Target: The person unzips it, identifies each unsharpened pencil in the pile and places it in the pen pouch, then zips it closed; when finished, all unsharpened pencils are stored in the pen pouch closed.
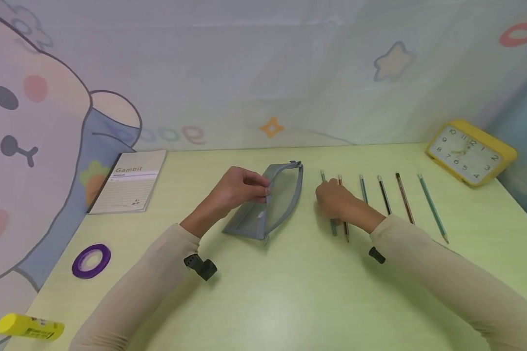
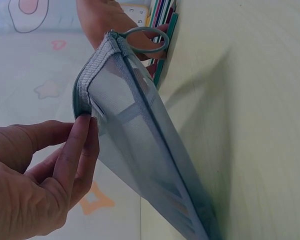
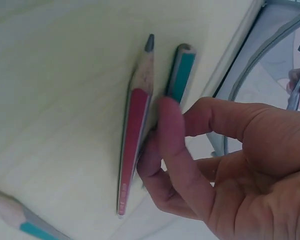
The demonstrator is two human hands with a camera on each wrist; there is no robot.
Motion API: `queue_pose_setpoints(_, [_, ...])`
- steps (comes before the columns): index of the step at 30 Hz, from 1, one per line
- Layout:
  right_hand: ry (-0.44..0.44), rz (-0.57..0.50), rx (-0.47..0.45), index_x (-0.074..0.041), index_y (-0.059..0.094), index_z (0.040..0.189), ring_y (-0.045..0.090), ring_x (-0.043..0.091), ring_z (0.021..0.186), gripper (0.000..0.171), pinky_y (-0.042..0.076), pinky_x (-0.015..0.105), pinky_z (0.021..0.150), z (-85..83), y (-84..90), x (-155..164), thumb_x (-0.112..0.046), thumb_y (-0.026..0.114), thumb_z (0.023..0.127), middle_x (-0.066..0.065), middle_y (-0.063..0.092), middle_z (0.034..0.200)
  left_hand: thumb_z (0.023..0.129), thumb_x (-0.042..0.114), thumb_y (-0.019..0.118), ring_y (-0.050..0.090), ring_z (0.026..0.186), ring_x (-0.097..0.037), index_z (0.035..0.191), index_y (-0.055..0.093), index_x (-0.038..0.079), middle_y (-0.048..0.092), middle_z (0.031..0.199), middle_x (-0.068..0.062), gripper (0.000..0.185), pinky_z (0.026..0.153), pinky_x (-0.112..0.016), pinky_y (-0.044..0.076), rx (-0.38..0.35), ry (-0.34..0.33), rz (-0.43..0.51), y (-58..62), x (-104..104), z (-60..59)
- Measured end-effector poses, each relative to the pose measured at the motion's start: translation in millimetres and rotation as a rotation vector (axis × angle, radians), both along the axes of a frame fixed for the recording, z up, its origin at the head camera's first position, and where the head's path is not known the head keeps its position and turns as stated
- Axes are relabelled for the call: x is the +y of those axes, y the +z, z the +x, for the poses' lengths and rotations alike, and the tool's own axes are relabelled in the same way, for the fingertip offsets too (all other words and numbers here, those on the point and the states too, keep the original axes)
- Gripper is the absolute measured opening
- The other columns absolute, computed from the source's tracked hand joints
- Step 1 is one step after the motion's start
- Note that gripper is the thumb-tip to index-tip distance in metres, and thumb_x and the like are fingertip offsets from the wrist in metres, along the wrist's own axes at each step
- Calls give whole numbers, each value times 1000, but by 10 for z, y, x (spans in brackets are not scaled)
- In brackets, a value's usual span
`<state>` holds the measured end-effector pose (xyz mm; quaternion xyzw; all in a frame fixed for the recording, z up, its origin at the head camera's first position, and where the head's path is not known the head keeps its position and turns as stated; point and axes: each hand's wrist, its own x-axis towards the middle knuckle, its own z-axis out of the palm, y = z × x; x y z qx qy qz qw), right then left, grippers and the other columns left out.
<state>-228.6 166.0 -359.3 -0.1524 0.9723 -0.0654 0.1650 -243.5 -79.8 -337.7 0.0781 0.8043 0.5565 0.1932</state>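
Note:
A grey mesh pencil case (image 1: pixel 281 197) stands on its long edge on the pale green table (image 1: pixel 290 292). My left hand (image 1: pixel 263 192) pinches its upper zip edge; in the left wrist view the fingertips (image 2: pixel 82 130) grip the case (image 2: pixel 140 135) by the fabric rim, and the ring pull (image 2: pixel 145 40) hangs at the far end. My right hand (image 1: pixel 329 195) lies just right of the case over a teal pencil (image 1: pixel 322 176) and a red pencil (image 1: pixel 340 179). In the right wrist view my curled right hand (image 3: pixel 160 140) pinches the teal pencil (image 3: pixel 182 70), with the red pencil (image 3: pixel 135 135) flat beside it.
Several more pencils (image 1: pixel 404 197) lie in a row to the right of my right hand. A yellow clock (image 1: pixel 471 152) stands at the back right. A notebook (image 1: pixel 129 187), a purple tape ring (image 1: pixel 91 261) and a yellow glue stick (image 1: pixel 28 326) lie on the left.

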Motion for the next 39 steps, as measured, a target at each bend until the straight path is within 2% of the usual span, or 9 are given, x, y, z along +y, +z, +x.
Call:
queue_pose_setpoints(5, [-53, -16, -59, 28, 37, 137, 60, 41, 98, 52, 59, 30, 56, -79, -42, 11, 1, 48, 93, 47, 46, 131, 90, 0, 72, 72, 71, -8, 114, 71, -8, 72, 103, -14, 25, 92, -42, 62, 1, -2, 5, 1, 4, 1])
queue_pose_setpoints(8, [-89, -63, -99, 30, 15, 144, 72, 34, 77, 70, 60, 30, 53, -104, -49, 53, -3, 50, 93, 53, 38, 138, 90, 0, 73, 72, 71, -8, 114, 71, -8, 72, 104, -15, 25, 92, -43, 62, -4, -3, 8, 3, 6, 5])
queue_pose_setpoints(11, [-103, -132, -132, 28, 5, 147, 71, 22, 52, 81, 65, 36, 72, -104, -27, 103, -9, 54, 94, 49, 52, 127, 91, 1, 72, 72, 72, -8, 115, 71, -7, 73, 105, -15, 26, 91, -41, 62, -3, -5, 4, 7, 4, 8])
queue_pose_setpoints(14, [-122, -225, -188, 24, -5, 149, 72, 19, 55, 91, 56, 45, 102, -94, 15, 153, -14, 58, 96, 33, 69, 105, 91, 2, 72, 72, 73, -8, 115, 71, -7, 73, 106, -15, 26, 91, -39, 62, 0, -7, 1, 9, 6, 10])
queue_pose_setpoints(16, [-136, -310, -233, 18, -10, 152, 73, 19, 60, 94, 49, 48, 111, -81, 56, 189, -15, 58, 97, 22, 70, 91, 91, 2, 72, 72, 73, -8, 116, 70, -8, 73, 105, -15, 27, 92, -41, 62, -1, -8, 5, 9, 11, 8])
queue_pose_setpoints(22, [-141, -722, -366, -7, -10, 161, 75, 23, 75, 89, 55, 42, 101, -6, 213, 297, -12, 53, 99, 17, 48, 121, 91, 2, 72, 72, 72, -7, 116, 70, -8, 73, 107, -16, 26, 87, -33, 63, 7, -5, 15, 28, 6, 5])
queue_pose_setpoints(26, [-97, -949, -493, -15, 3, 164, 71, 26, 84, 86, 60, 38, 91, 28, 252, 275, -8, 56, 97, 15, 43, 124, 91, 3, 72, 72, 72, -7, 115, 71, -7, 73, 107, -17, 26, 83, -27, 63, 10, -1, 16, 33, -11, 3])
queue_pose_setpoints(32, [-53, -1092, -705, -15, 6, 164, 58, 20, 106, 82, 62, 32, 78, 54, 208, 114, -6, 53, 97, 7, 53, 113, 92, 2, 72, 72, 72, -7, 115, 71, -8, 73, 109, -20, 25, 85, -30, 64, 25, 11, 19, 17, -25, -12])
queue_pose_setpoints(39, [-79, -1159, -761, -7, -9, 162, 66, 19, 101, 86, 61, 35, 94, -65, 15, -143, -5, 51, 100, 2, 60, 90, 93, 4, 71, 72, 74, -6, 115, 71, -8, 72, 111, -20, 26, 85, -29, 63, 24, -2, 9, 25, -16, -29])
